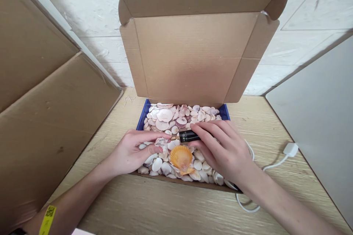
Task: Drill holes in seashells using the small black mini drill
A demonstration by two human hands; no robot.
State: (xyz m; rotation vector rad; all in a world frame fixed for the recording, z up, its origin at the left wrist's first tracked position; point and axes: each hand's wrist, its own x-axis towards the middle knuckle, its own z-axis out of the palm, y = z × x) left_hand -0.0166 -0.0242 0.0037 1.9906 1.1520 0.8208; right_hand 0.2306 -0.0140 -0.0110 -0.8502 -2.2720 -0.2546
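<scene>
My right hand (220, 145) is closed around a small black mini drill (188, 136) with a brass-coloured tip that points left. Pinched between the thumb and fingers of my left hand (135, 152) is a pale, pinkish shell (162, 141), partly hidden by the fingers. The drill's tip is close to this shell; whether they touch I cannot tell. Both hands are above an open blue box (142, 114) filled with white and pale shells (166, 115). Just below the drill lies a large orange scallop shell (181, 158) on top of the others.
The box's brown cardboard lid (190, 51) stands raised behind the shells. A white cable (275, 164) with a plug (291, 149) lies on the wooden table (165, 209) at right. Cardboard (55, 110) stands at left, a pale panel (317, 110) at right, and a white brick-patterned wall (96, 14) behind.
</scene>
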